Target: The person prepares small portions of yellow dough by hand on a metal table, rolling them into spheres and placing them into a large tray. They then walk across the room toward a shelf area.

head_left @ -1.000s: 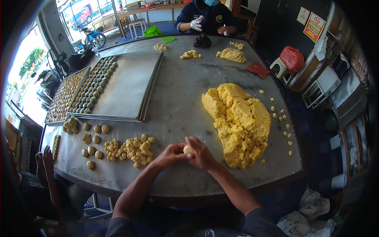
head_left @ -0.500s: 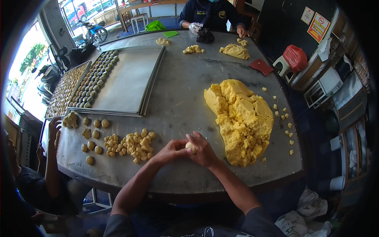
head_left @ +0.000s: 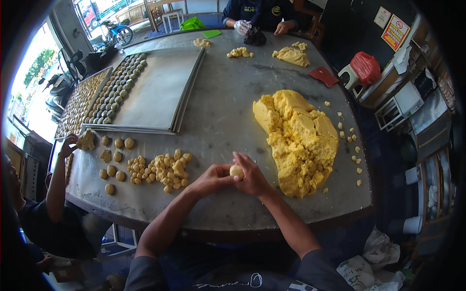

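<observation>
Between my left hand (head_left: 214, 178) and my right hand (head_left: 251, 177) is a pale dough ball (head_left: 236, 171), with fingers of both curled round it, just above the steel table (head_left: 218, 106). A big crumbly yellow dough mound (head_left: 301, 145) lies to the right of my hands, with small scattered pieces (head_left: 357, 160) beside it. To the left sit a heap of small dough balls (head_left: 167, 172), several larger round balls (head_left: 117, 156) and an irregular lump (head_left: 86, 140).
Metal trays (head_left: 165, 85), partly filled with rows of balls, cover the back left. A co-worker (head_left: 257, 14) sits at the far side near dark dough (head_left: 255, 36). Another person's arm (head_left: 58, 184) reaches in from the left. A red scraper (head_left: 324, 75) lies at the back right.
My hands have moved slightly upward in the view, still round the ball. The left person's hand has come to the lump. The far co-worker's hands have lowered to the table.
</observation>
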`<state>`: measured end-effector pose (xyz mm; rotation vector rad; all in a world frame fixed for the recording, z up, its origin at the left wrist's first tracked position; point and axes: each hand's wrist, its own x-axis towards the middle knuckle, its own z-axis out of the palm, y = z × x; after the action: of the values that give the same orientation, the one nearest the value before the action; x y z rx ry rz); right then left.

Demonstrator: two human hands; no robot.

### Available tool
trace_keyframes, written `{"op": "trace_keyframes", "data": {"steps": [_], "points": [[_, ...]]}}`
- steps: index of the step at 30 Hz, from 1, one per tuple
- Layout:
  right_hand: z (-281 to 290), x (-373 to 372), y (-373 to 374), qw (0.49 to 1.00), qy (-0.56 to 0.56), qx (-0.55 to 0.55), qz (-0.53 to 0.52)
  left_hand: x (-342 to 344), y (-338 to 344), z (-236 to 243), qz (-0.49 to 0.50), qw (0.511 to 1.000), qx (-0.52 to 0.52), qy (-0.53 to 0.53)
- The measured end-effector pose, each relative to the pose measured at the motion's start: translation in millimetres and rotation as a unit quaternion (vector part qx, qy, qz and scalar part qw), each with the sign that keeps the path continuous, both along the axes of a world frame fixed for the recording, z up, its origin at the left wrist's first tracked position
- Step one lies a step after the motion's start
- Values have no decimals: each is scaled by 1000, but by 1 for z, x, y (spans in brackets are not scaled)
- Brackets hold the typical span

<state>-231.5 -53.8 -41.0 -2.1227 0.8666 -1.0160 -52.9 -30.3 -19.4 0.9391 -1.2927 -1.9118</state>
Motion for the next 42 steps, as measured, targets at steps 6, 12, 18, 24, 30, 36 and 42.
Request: {"op": "trace_keyframes", "data": {"steps": [6, 12, 18, 24, 30, 36, 42], "points": [[-1, -3, -1, 991, -39, 99, 83, 4, -7, -12, 4, 999, 28, 20], [8, -1, 2, 989, -24, 144, 17, 5, -3, -3, -7, 999, 23, -34], [1, -2, -2, 995, -32, 51, 84, 7, -6, -8, 5, 996, 84, 17], [12, 0, 3, 974, -103, 184, 85, 6, -6, -6, -6, 999, 37, -15], [11, 0, 2, 982, -52, 178, 24, 4, -3, -6, 7, 999, 13, 30], [9, 3, 4, 994, -73, 76, 28, 5, -5, 0, 21, 998, 57, 2], [5, -1, -2, 986, -58, 147, 61, 6, -3, -8, 25, 999, 47, -13]]}}
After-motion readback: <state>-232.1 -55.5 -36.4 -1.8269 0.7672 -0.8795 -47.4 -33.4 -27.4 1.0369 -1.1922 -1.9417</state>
